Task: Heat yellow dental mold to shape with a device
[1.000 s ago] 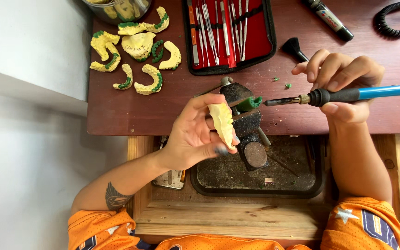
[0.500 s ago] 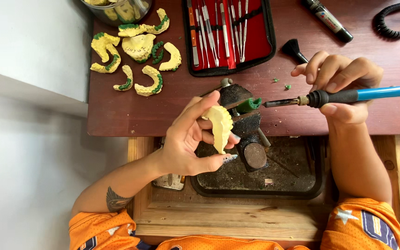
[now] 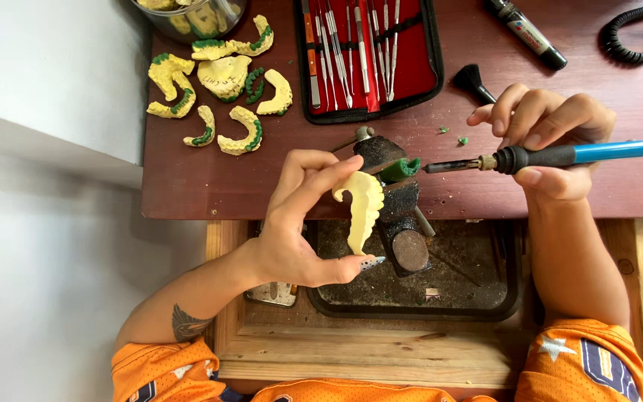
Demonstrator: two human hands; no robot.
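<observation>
Everything here is placed from the small black vise at the front edge of the dark red counter.

Far to the left of the vise and further back, a pile of yellow tooth casts is laid out. About eight are counted, and most are already lined with green wax, so that part looks done. Behind them a metal bowl with more casts is seen.

Just left of the vise, one plain yellow cast is held up in the left hand. The grip is closed on it with thumb and fingers. No green is seen on this one, so its wax looks still to be added.

On top of the vise one green wax lump is stuck. Behind the vise one red tool case lies open.

To the right of the vise, one blue-handled hot tool is held tight in the right hand, with its tip pointed at the green lump. Two green crumbs lie nearby.
</observation>
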